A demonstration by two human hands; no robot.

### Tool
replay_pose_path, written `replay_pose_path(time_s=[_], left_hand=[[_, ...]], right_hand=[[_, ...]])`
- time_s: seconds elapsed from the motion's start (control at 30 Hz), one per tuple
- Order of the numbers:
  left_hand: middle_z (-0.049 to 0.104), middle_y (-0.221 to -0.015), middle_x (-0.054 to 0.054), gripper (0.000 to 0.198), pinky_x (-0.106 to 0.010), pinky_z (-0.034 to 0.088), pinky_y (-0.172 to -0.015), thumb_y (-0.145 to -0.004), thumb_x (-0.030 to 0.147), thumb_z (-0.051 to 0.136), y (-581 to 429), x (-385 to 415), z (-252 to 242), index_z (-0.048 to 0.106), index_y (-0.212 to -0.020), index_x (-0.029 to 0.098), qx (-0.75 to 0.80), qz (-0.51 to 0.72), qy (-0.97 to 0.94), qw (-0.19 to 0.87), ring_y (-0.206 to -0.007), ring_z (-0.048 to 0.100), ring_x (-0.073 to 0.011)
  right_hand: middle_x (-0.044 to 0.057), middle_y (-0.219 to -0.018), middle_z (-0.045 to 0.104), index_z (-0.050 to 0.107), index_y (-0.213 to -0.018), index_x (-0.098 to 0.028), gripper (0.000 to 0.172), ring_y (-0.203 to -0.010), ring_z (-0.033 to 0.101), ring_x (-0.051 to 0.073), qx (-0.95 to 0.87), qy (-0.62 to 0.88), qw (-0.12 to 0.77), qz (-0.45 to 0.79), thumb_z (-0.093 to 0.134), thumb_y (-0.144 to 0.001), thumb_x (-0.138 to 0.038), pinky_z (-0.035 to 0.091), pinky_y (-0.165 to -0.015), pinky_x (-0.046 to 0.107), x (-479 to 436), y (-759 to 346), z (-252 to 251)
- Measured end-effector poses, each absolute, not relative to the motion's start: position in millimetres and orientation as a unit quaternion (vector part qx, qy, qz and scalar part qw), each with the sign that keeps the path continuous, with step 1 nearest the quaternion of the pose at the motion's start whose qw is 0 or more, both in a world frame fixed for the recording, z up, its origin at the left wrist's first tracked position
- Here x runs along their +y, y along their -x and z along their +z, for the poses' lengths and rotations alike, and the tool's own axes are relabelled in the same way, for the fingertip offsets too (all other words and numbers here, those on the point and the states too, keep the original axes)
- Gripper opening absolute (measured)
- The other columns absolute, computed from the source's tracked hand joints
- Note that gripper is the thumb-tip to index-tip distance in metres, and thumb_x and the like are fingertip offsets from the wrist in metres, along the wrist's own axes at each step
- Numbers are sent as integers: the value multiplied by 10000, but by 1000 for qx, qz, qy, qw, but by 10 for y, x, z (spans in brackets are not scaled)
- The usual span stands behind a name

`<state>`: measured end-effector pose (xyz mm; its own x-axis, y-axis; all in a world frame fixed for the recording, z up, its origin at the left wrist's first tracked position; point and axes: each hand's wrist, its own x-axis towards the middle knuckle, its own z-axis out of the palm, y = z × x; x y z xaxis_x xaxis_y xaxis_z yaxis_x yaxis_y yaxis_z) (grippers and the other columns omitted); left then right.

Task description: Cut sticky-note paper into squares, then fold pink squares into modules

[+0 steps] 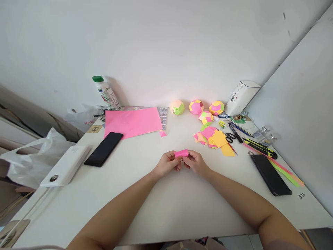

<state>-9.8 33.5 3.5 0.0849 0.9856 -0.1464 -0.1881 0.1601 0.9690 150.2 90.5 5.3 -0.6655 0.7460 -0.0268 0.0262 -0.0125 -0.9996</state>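
A small folded pink paper piece (181, 153) is held just above the white table. My left hand (168, 163) pinches its left end between thumb and fingers. At the right end, the fingers of my right hand (195, 162) close on the same piece. Both thumbs meet near its lower edge. Beyond my right hand lies a loose pile of pink, orange and green paper pieces (218, 139). A tiny pink scrap (162, 133) rests beyond my left hand, near a large pink sheet (135, 122).
Several multicoloured paper balls (196, 107) stand along the wall. Scissors (230, 137), cutters (260, 147) and a black phone (271, 174) are at the right. Another phone (104, 149), a white power bank (66, 166) and a green-capped bottle (106, 93) are at the left.
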Motion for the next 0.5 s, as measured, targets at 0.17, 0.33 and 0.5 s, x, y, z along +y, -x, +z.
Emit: replay_pose_path(time_s=[0.17,0.33,0.5], left_hand=[[601,-535,11,309,-249,440,-488,-755,427,655,105,340,41,543,-813,145,460,490,-421,609,-480,552,-117],[595,-517,21,303,-239,425,-475,-749,434,656,125,349,26,520,-765,165,451,505,-402,617,-449,540,-109],[604,-529,18,280,-236,425,-477,-770,415,641,142,354,-8,510,-760,167,443,514,-403,614,-463,550,-112]], right_hand=[[-26,-632,514,591,-779,-176,174,-542,472,101,-628,305,291,654,609,-795,-348,393,-498,239,911,-1504,64],[-35,-583,505,529,-683,-189,199,-494,452,98,-589,324,317,669,617,-759,-350,373,-468,240,924,-1491,60],[-34,-575,509,539,-677,-185,191,-486,449,96,-576,330,328,672,621,-743,-343,362,-457,239,934,-1482,53]])
